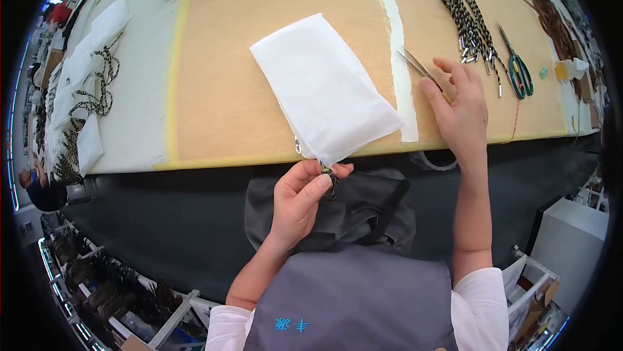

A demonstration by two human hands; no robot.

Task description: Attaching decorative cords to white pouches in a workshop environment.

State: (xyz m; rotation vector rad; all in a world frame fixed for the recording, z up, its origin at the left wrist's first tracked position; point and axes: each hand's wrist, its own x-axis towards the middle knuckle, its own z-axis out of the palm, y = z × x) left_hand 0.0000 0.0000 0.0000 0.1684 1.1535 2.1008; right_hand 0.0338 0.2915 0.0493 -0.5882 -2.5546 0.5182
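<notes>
At the table's front edge my left hand (302, 198) is closed, thumb and fingers pinching a knotted black-and-tan patterned cord (329, 179). The cord comes out at the lower corner of a white cloth pouch (324, 85), which lies slanted on the table. A small metal clasp (298, 146) shows beside that corner. To the right of the pouch, my right hand (462, 107) loosely holds metal tweezers (418, 63) between thumb and fingers. Their pointed tips are apart and aim up and to the left, away from the pouch.
Patterned cords with metal ends (464, 20) lie at the far right, next to green-handled scissors (520, 75). Brown cords (555, 20) lie beyond them. White pouches with cords (78, 91) are heaped at the left. A person (45, 185) is at the far left.
</notes>
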